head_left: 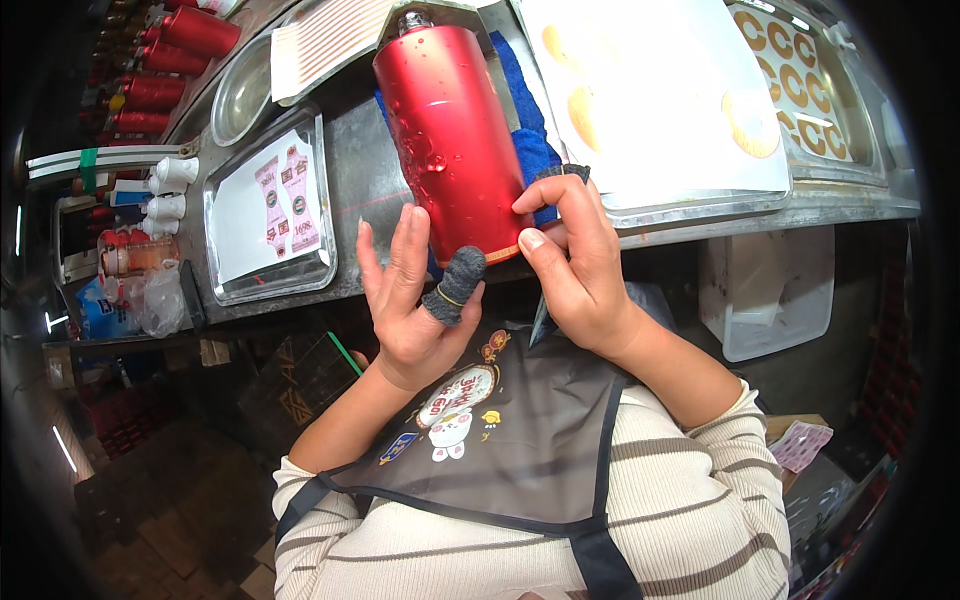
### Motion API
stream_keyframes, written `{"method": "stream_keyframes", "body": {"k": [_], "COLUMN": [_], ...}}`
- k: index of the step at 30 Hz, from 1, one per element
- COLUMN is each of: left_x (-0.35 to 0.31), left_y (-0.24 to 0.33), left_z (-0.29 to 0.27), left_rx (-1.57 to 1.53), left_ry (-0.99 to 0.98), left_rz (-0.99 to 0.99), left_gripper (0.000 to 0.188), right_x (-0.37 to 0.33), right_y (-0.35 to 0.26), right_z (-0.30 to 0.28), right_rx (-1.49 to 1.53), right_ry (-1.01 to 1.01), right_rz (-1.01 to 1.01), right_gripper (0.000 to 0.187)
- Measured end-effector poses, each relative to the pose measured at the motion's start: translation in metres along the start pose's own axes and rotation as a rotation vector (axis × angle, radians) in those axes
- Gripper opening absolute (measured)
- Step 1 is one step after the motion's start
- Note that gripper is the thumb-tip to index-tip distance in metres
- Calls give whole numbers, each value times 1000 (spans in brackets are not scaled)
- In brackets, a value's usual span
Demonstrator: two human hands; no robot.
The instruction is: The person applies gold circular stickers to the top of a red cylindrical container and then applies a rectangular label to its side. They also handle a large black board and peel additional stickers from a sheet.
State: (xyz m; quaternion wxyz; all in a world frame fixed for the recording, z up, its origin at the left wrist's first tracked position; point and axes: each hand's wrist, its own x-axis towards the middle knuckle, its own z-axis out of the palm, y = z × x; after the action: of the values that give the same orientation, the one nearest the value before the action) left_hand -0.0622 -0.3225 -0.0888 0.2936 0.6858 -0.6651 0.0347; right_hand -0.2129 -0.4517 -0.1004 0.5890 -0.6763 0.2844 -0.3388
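Observation:
A shiny red bottle (452, 130) dotted with water drops lies on a blue cloth (533, 150), its dark neck away from me. A narrow gold band (500, 256) runs along its near end. My left hand (410, 305) is open at the bottle's lower left, fingers stretched; a dark grey finger cover (460, 283) on its thumb is against the near end. My right hand (583, 265) is closed at the lower right edge, thumb and forefinger bent against the bottle. From under its palm juts a thin pointed tool (541, 322), mostly hidden. Another dark cover (563, 173) shows beside the right fingers.
Left of the bottle is a metal tray (322, 262) with a pink-printed sheet (290, 200). White sheets with gold shapes (660, 90) lie on a tray to the right, beside another tray of gold ring decals (795, 80). A metal bowl (240, 95) and more red bottles (195, 35) stand farther left.

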Motion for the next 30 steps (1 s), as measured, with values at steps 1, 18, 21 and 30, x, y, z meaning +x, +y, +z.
{"method": "stream_keyframes", "body": {"k": [1,18,21,30], "left_x": [0,16,23,54], "left_y": [0,2,5,15], "left_z": [0,-10,-13,-15], "left_rx": [0,96,133,187], "left_ry": [1,-64,-75,-150], "left_rz": [0,105,122,229], "left_gripper": [39,41,36,21], "right_x": [0,-1,-3,-13], "right_y": [-1,13,8,5], "right_z": [1,-2,-5,-9], "right_rx": [4,90,174,256], "right_ry": [5,-49,-74,84], "right_rz": [3,-61,35,128], "right_gripper": [23,22,21,21]}}
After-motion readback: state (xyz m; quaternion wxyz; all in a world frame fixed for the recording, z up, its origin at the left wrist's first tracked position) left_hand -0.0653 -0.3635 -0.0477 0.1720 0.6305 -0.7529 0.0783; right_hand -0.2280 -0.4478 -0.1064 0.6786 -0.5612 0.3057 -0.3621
